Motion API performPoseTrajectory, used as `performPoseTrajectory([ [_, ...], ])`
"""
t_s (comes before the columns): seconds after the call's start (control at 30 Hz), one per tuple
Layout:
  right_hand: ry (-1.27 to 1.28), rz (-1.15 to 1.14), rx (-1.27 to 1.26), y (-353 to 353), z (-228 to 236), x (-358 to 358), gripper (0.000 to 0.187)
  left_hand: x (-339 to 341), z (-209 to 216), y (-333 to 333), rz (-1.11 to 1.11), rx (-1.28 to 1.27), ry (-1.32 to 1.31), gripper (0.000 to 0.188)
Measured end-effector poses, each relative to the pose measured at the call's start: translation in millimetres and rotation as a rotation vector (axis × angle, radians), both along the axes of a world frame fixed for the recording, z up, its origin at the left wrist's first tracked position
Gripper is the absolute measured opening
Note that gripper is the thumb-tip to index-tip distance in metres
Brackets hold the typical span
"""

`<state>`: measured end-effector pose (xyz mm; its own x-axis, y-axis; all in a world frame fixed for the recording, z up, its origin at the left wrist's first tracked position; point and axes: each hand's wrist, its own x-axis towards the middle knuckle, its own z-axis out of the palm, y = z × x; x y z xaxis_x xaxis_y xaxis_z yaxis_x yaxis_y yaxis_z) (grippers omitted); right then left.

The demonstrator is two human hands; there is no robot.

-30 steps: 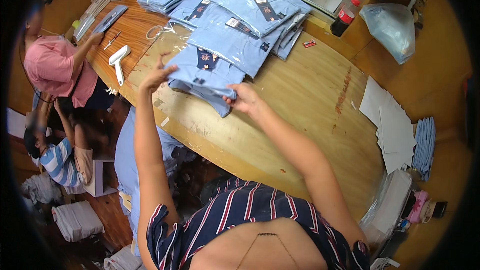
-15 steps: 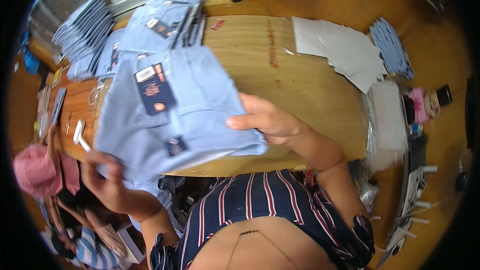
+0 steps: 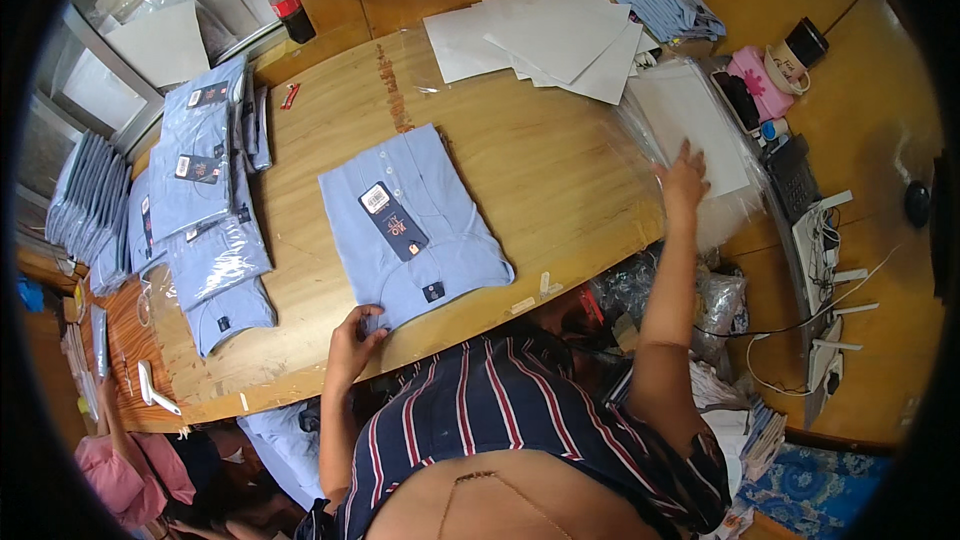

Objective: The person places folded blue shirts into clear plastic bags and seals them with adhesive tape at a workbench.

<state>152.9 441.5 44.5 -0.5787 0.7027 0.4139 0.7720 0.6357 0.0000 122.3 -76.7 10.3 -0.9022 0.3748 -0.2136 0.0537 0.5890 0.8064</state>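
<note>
**One hand at the blue shirt, the other over the plastic bags**

The folded blue shirt [image 3: 445,225] lies flat on the wooden table [image 3: 530,200], a little left of the centre of the frame. A dark paper tag [image 3: 396,223] is resting on it at a slant, and a small dark patch [image 3: 433,292] is near its lower edge.

My left hand [image 3: 353,348] is at the lower left corner of this shirt. The thumb and the forefinger are bent and touch the corner, but I cannot tell if they pinch the cloth or only rest there.

My right hand [image 3: 683,180] is at the right of the frame, over a pile of clear plastic bags [image 3: 700,110]. Its fingers are spread apart and grip nothing; if they touch the bags, I cannot say with certainty.

In the upper right part, white sheets [image 3: 560,35] lie overlapped, just beside the bags. At the left of the frame there is a heap of wrapped blue shirts [image 3: 205,205], and a dark bottle [image 3: 291,17] with red label stands above it. A white roller [image 3: 155,390] lies at the lower left, near a person in pink [image 3: 130,470].
</note>
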Motion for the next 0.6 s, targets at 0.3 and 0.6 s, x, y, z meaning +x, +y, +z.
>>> performPoseTrajectory([
  [0.3,0.112,0.023,-0.307,6,48,58,0.022,-8,61,7,-0.106,-0.362,0.035,0.054],
  [0.6,-0.289,0.479,-0.408,-184,2,-18,0.026,-21,55,126,-0.222,0.038,0.559,0.033],
])
